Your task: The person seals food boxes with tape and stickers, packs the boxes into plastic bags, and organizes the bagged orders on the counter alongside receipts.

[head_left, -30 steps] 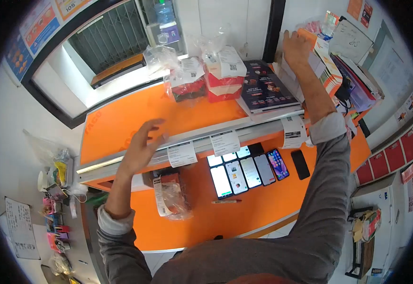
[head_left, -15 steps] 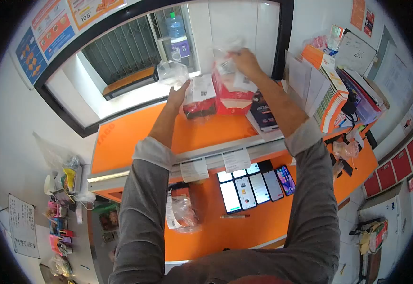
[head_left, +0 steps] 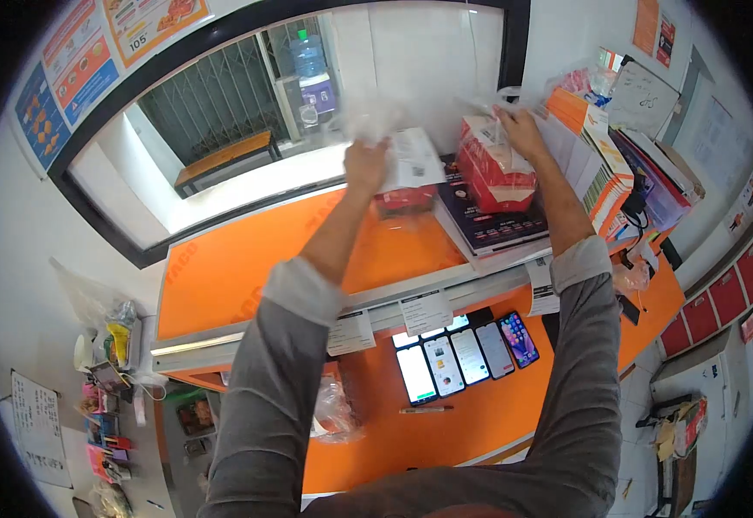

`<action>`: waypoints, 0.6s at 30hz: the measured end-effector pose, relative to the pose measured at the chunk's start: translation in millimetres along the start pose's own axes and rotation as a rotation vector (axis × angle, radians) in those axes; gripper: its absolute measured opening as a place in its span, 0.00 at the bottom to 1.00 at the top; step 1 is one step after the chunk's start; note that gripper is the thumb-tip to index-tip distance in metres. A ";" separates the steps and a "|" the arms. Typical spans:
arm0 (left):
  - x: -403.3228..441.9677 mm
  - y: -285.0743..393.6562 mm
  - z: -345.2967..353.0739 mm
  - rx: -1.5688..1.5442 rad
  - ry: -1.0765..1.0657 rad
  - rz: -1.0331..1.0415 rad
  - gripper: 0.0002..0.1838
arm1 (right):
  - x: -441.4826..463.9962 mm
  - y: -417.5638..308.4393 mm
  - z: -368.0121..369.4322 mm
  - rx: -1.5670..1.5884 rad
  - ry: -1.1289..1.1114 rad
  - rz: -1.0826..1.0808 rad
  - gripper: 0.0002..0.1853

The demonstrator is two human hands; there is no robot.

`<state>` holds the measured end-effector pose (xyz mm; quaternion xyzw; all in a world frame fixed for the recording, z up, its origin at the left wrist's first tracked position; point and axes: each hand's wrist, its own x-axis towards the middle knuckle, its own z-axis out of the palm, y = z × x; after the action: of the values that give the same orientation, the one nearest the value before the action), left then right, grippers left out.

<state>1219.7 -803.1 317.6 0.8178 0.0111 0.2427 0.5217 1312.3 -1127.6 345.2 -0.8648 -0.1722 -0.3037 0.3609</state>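
My left hand (head_left: 366,166) is closed on the top of a clear plastic bag, which is smeared by motion. Inside that bag is a low red box (head_left: 404,200) with a white receipt (head_left: 414,160) over it, above the raised orange counter (head_left: 307,246). Further right, my right hand (head_left: 522,134) grips the gathered top of another clear bag around a taller red-and-white box (head_left: 497,173). This box is over a stack of dark printed menus (head_left: 497,226); whether it touches them I cannot tell.
Several phones (head_left: 470,356) and a pen (head_left: 426,409) lie on the lower desk (head_left: 394,445). Paper receipts (head_left: 427,311) hang from the counter's edge. A third bagged item (head_left: 335,410) sits by my left sleeve. Upright files (head_left: 601,164) stand at right; behind is a framed window opening (head_left: 117,207).
Both hands have moved right with their bags. The taller red box has gone from the orange counter to over the menus, and the two boxes are further apart.
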 end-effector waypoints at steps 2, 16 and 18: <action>6.5 7.8 38.0 0.023 -0.125 -0.031 0.32 | -5.7 -13.4 -8.4 0.010 -0.047 0.085 0.27; -171.8 25.2 -232.7 -0.308 -0.053 0.400 0.14 | -295.8 -262.6 16.3 0.968 -1.483 -0.636 0.25; -236.3 17.2 -277.8 -0.292 -0.034 0.340 0.11 | -323.9 -278.4 75.4 0.807 -1.476 -0.417 0.25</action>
<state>893.8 -639.6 335.1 0.7277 -0.1710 0.3122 0.5862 953.6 -908.7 237.6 -0.5973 -0.6120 0.3597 0.3732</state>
